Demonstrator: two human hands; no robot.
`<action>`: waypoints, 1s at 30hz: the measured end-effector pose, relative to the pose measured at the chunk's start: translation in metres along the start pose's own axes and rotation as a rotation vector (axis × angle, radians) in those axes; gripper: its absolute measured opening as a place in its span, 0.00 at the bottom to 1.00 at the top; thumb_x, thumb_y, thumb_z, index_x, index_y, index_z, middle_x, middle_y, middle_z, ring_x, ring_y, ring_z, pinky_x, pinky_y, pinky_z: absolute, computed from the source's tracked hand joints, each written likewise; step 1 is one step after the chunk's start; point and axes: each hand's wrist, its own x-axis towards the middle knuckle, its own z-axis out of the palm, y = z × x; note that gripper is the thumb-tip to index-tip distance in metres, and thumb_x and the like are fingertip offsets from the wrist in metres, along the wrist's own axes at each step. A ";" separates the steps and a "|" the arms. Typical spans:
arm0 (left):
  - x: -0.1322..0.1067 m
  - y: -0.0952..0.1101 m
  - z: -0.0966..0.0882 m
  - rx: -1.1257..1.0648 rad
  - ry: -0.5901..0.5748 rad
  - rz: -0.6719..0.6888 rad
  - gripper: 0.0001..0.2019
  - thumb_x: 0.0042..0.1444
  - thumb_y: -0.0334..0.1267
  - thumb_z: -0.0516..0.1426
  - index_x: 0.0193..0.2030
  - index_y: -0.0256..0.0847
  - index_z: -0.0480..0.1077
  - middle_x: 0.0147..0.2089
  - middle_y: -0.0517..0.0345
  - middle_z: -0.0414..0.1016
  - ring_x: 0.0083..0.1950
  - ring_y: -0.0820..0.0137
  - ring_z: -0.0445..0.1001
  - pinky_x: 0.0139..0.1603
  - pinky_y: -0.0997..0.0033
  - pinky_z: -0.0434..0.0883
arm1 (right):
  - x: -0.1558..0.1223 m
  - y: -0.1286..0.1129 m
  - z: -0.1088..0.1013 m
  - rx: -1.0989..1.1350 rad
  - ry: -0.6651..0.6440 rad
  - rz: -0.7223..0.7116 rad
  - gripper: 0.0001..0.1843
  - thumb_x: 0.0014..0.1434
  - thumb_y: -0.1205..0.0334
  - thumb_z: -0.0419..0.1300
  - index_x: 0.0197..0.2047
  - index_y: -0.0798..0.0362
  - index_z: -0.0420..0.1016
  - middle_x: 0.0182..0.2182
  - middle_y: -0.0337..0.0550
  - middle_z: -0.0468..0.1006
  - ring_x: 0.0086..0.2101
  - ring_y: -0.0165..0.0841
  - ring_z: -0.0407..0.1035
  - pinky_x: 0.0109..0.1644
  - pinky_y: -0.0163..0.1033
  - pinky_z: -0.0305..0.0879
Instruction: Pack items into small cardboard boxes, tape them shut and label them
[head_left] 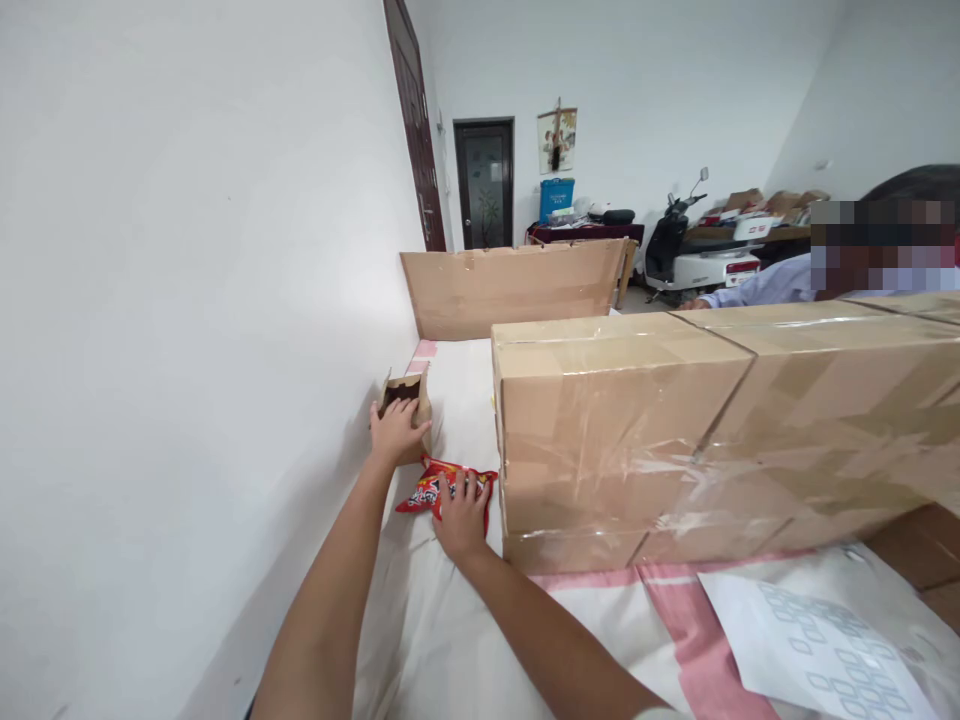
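Beside the wall stands a small open-topped cardboard box (415, 448) with a dark inside. My left hand (396, 432) is over its near side, fingers spread across the opening and thumb at the right edge, gripping it. Just nearer to me lies a red snack packet (427, 490) with white and black lettering, crumpled on the pale sheet. My right hand (461, 520) grips this packet from above, its fingers curled over the top. The packet's underside and the fingertips' far side are hidden.
A long row of taped cardboard boxes (600, 440) stands close on the right. A cardboard panel (517, 290) rises at the far end, and the white wall (187, 300) bounds the left. A patterned white sheet (817, 640) lies at the lower right. Another person (772, 280) is behind the boxes.
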 end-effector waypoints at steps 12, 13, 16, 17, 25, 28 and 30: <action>-0.134 -0.001 -0.057 -0.202 0.047 -0.028 0.17 0.39 0.34 0.70 0.17 0.47 0.64 0.22 0.55 0.66 0.58 0.43 0.69 0.73 0.43 0.24 | 0.006 -0.008 -0.034 0.325 0.040 0.192 0.35 0.62 0.62 0.60 0.72 0.51 0.60 0.68 0.61 0.60 0.64 0.55 0.57 0.66 0.58 0.53; -0.156 0.003 -0.064 -0.217 0.039 -0.023 0.15 0.39 0.33 0.70 0.18 0.48 0.66 0.23 0.55 0.67 0.56 0.44 0.69 0.73 0.44 0.24 | 0.006 -0.014 -0.043 0.450 0.038 0.249 0.34 0.64 0.61 0.59 0.72 0.52 0.59 0.67 0.61 0.61 0.64 0.53 0.59 0.66 0.57 0.54; -0.211 0.020 -0.081 -0.274 0.001 -0.017 0.13 0.42 0.32 0.69 0.20 0.49 0.70 0.26 0.54 0.71 0.53 0.46 0.70 0.74 0.47 0.24 | -0.004 -0.040 -0.072 0.791 -0.036 0.362 0.36 0.67 0.54 0.55 0.74 0.57 0.52 0.64 0.62 0.66 0.61 0.49 0.64 0.65 0.52 0.59; -0.226 0.027 -0.086 -0.293 -0.008 -0.019 0.12 0.42 0.31 0.69 0.21 0.49 0.70 0.27 0.53 0.72 0.54 0.47 0.70 0.75 0.48 0.25 | -0.011 -0.048 -0.081 0.858 -0.078 0.369 0.38 0.67 0.52 0.54 0.74 0.58 0.49 0.63 0.63 0.67 0.61 0.48 0.65 0.64 0.50 0.62; -0.370 0.113 -0.101 0.042 -0.082 0.155 0.05 0.58 0.36 0.59 0.34 0.45 0.77 0.37 0.53 0.79 0.55 0.52 0.73 0.72 0.37 0.40 | -0.158 -0.006 -0.143 1.247 -0.525 0.311 0.44 0.65 0.30 0.46 0.75 0.41 0.42 0.63 0.56 0.69 0.39 0.44 0.77 0.34 0.54 0.78; -0.426 0.153 -0.088 0.279 -0.070 0.332 0.09 0.65 0.36 0.54 0.38 0.43 0.76 0.39 0.55 0.80 0.52 0.57 0.75 0.68 0.39 0.47 | -0.216 0.040 -0.171 1.260 -0.552 0.295 0.41 0.65 0.32 0.49 0.74 0.41 0.47 0.56 0.53 0.75 0.37 0.42 0.77 0.38 0.54 0.78; -0.454 0.179 -0.073 0.327 -0.048 0.404 0.09 0.65 0.35 0.54 0.35 0.41 0.75 0.36 0.56 0.80 0.47 0.60 0.76 0.65 0.43 0.52 | -0.244 0.068 -0.189 1.232 -0.484 0.265 0.39 0.66 0.36 0.50 0.73 0.45 0.51 0.53 0.51 0.77 0.42 0.42 0.76 0.46 0.52 0.77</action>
